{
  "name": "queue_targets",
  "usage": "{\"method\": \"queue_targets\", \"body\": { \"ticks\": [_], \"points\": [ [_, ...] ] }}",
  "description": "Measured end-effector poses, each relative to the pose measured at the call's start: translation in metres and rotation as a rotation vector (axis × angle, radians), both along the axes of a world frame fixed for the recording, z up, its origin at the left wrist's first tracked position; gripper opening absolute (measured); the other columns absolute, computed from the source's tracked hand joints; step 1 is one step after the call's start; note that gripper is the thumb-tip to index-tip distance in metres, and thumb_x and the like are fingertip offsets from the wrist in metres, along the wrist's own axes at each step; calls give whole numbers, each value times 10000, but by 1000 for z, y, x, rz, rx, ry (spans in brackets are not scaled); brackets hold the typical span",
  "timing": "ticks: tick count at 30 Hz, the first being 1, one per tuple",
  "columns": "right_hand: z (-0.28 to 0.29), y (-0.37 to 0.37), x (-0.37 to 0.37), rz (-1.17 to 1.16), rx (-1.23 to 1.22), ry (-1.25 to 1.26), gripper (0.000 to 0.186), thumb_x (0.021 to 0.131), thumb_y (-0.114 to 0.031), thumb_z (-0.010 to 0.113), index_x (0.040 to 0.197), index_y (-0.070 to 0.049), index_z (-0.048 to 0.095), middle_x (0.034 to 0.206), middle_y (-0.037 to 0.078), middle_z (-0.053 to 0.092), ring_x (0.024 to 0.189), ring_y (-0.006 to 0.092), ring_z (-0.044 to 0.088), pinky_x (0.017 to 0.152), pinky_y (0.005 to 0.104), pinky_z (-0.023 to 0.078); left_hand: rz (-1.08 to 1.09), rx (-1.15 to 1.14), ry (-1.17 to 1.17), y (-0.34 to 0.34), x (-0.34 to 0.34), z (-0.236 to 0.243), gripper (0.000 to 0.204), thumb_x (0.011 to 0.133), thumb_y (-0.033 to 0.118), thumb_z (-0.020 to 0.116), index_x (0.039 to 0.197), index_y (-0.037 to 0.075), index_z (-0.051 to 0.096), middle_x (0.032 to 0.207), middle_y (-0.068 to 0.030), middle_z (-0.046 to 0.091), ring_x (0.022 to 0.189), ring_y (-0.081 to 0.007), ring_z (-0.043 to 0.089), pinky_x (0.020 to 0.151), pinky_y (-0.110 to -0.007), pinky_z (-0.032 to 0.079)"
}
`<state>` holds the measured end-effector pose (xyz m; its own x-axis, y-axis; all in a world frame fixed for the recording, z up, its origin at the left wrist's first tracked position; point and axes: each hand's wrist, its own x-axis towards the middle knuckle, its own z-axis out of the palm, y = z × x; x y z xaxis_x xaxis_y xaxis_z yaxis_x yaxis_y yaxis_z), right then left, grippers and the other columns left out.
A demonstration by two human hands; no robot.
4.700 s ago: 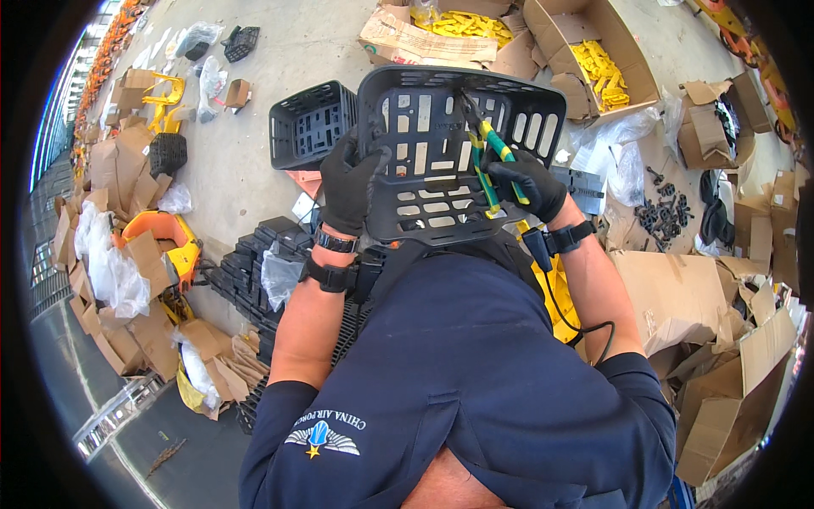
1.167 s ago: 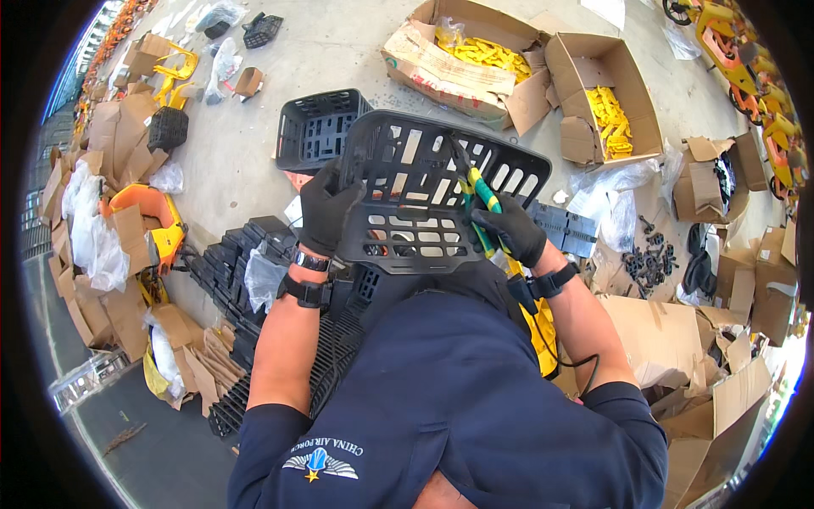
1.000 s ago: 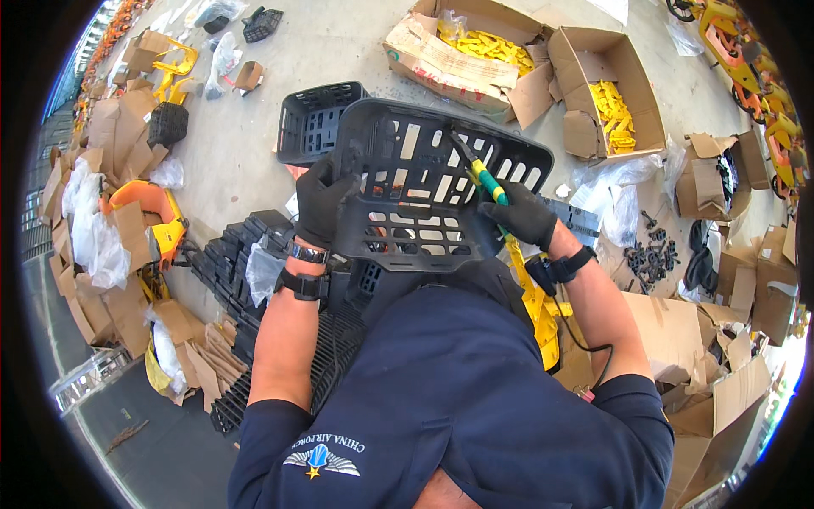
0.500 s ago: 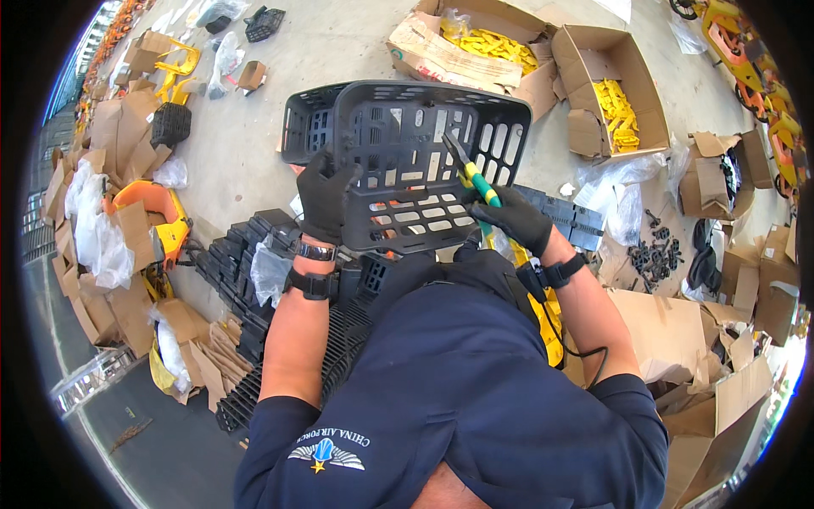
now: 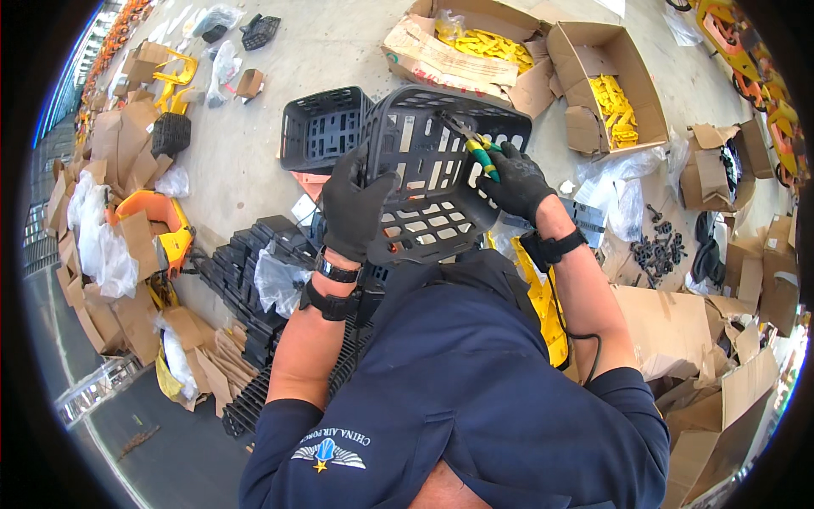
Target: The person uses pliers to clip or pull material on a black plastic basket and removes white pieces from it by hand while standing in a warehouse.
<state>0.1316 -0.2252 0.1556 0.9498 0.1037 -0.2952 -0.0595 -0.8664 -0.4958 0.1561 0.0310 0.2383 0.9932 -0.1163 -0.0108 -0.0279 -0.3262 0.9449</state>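
Observation:
My left hand (image 5: 356, 206), in a black glove, is closed on the left side of a black slotted plastic basket (image 5: 432, 242), which is tilted with its inside facing me. Pliers with green and yellow handles (image 5: 480, 156) are gripped by my right hand (image 5: 516, 182), also gloved in black. Their jaws reach into the upper part of the basket's far wall; whether they grip anything there is too small to tell. A second black basket (image 5: 314, 114) stands behind the held one, to the left.
Cardboard boxes (image 5: 578, 64) with yellow parts lie ahead. Stacked black plastic parts (image 5: 263, 254) are at my lower left, loose black fittings (image 5: 657, 254) at right. Cardboard (image 5: 657, 331), plastic bags (image 5: 110, 246) and yellow shells (image 5: 174, 237) surround me. Yellow vehicles (image 5: 755, 85) line the right edge.
Since half a second ago my right hand and the pliers have risen toward the upper far wall. My left hand has shifted right, and the basket has turned.

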Motion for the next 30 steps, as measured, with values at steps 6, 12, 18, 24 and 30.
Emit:
{"method": "queue_targets", "body": {
  "ticks": [6,12,18,24,30],
  "points": [
    [1,-1,2,-11,18,67,613,823,-396,602,1336,-89,466,1375,278,403,1243,417,428,1037,420,362,2,-56,39,-7,-3,2,430,765,-35,630,1188,-54,563,973,-112,671,836,-129,625,749,-265,505],
    [-14,-3,-3,-57,149,24,549,828,-383,604,1264,-63,516,1237,233,523,1099,386,531,936,420,429,4,-13,48,-10,-6,5,425,756,-33,639,1175,-51,568,1002,-115,662,862,-133,619,763,-269,501],
    [10,4,3,-57,296,221,498,831,-391,582,1204,-62,563,1138,219,605,1027,363,587,893,432,457,-90,247,-257,-17,-16,9,432,716,18,667,1133,-41,576,960,-124,665,840,-161,629,769,-286,496],
    [-10,-1,2,-109,338,238,551,829,-421,593,1244,-65,538,1110,240,613,1048,360,590,883,425,466,-127,256,-174,-14,-12,-3,396,729,25,639,1119,-17,590,961,-114,665,853,-177,618,778,-309,488],
    [-53,26,6,-37,477,258,523,916,-411,449,1278,-36,482,1176,205,592,1065,293,564,896,407,426,-95,-114,46,-3,-12,13,329,775,31,618,1100,-15,638,1012,-92,672,913,-184,615,806,-327,489]
  ]
}}
